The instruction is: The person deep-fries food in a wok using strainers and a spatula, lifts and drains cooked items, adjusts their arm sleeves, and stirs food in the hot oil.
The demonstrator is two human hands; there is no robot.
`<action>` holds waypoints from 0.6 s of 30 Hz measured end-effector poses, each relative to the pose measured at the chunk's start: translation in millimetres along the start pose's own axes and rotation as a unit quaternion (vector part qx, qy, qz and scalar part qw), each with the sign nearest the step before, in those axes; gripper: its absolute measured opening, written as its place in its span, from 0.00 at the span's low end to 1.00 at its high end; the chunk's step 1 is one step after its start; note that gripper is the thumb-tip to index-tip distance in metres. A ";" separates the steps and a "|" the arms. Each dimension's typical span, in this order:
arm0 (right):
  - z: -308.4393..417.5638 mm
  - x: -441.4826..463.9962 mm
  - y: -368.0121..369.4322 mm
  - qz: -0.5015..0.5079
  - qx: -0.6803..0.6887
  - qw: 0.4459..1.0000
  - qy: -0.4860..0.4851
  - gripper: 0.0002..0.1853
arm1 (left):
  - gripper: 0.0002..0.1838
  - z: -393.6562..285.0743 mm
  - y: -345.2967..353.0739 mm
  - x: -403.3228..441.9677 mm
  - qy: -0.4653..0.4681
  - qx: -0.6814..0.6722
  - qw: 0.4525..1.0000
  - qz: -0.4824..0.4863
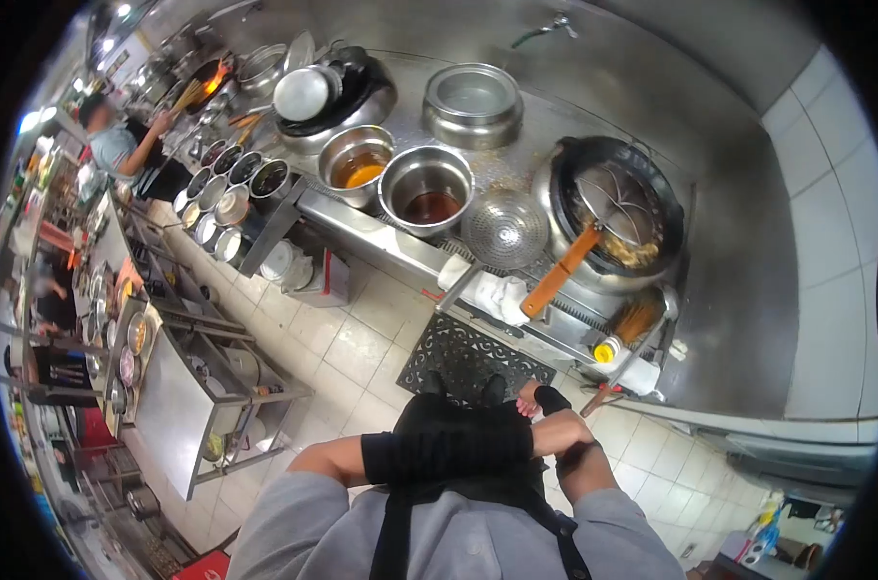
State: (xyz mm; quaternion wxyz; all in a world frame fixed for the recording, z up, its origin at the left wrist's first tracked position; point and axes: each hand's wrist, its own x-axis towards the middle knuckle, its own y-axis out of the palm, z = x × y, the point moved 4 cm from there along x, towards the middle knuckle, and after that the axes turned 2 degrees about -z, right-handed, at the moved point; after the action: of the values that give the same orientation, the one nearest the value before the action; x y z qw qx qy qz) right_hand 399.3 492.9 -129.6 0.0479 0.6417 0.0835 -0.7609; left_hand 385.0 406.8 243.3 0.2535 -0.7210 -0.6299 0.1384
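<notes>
My left hand (561, 433) reaches across my body and is closed around the black arm sleeve (576, 458) on my right forearm. The right hand (529, 397) sticks out past the sleeve's cuff, its fingers curled in with nothing visible in them. Another black sleeve (448, 454) covers my left forearm. Ahead of my hands, a wire strainer (617, 205) with a wooden handle (562, 273) lies across a dark wok (663, 179). Some browned food (632, 253) sits in the wok below it.
Two steel pots (426, 162) with liquid, a perforated strainer (505, 229), a lidded pot and a white cloth (497, 295) are on the range. A brush (637, 321) stands at its front. Seasoning tins (270, 177) line the left. Another person (120, 145) works further off.
</notes>
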 end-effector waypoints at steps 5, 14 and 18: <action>-19.0 -33.3 6.6 -0.104 -0.100 0.989 -0.026 0.12 | 0.06 -118.6 -66.5 15.1 -0.011 0.008 1.000 -0.006; 1.9 -54.7 -4.8 -0.152 -0.029 0.980 -0.124 0.09 | 0.14 -132.4 -100.1 31.1 -0.072 0.017 0.996 0.046; -15.8 -143.0 -36.7 -0.432 -0.019 0.817 -0.382 0.10 | 0.12 -106.9 -152.2 11.8 -0.041 0.037 0.982 -0.180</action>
State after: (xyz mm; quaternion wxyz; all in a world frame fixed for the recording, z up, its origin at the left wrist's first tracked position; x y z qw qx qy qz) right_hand 432.5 527.0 11.0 -0.2454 0.1964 0.3415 -0.8858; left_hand 314.9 409.7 415.8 0.2747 -0.5795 -0.7538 0.1430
